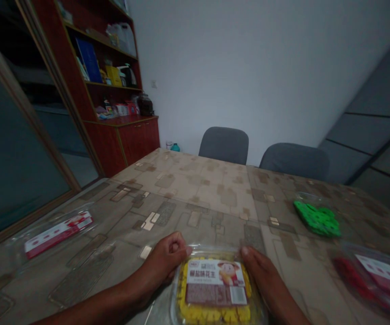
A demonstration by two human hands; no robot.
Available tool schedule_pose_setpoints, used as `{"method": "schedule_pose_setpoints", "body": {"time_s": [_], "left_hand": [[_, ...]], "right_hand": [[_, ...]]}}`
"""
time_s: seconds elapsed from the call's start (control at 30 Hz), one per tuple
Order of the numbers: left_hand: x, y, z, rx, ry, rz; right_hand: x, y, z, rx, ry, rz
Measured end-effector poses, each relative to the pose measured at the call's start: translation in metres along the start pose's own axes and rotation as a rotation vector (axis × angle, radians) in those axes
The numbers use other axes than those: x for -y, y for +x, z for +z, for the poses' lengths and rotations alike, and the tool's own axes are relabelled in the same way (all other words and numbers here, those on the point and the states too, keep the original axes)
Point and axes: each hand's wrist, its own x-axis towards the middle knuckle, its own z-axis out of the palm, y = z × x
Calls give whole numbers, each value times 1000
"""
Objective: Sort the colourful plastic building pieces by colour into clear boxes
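Note:
A clear plastic box (215, 311) with yellow contents sits in front of me at the table's near edge. Its lid carries a white and dark red label (203, 291) with a cartoon figure. My left hand (169, 257) is closed at the box's far left corner, thumb and curled fingers pinching the rim. On the far right corner my right hand (262, 266) grips the rim and side; its thumb lies on the edge, and its other fingers are mostly hidden.
To the left lies a clear lid (59, 232) with a similar label. On the right are a clear container with green pieces (318, 219) and a labelled box with red contents (360, 275). Two grey chairs (224, 144) stand beyond the patterned table (195, 198); a red cabinet (138, 137) is behind left.

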Motion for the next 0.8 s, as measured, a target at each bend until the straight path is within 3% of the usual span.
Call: {"method": "schedule_pose_setpoints", "body": {"time_s": [0.17,0.47,0.67,0.8], "left_hand": [[1,-4,-3,67,-90,-68],[-13,-3,-2,115,-150,-189],[-10,-6,4,71,-28,11],[-16,-2,8,84,235,134]], "right_hand": [[-1,-1,5,-43,81,52],[3,2,3,65,182,88],[4,2,2,47,159,84],[0,4,0,41,132,96]]}}
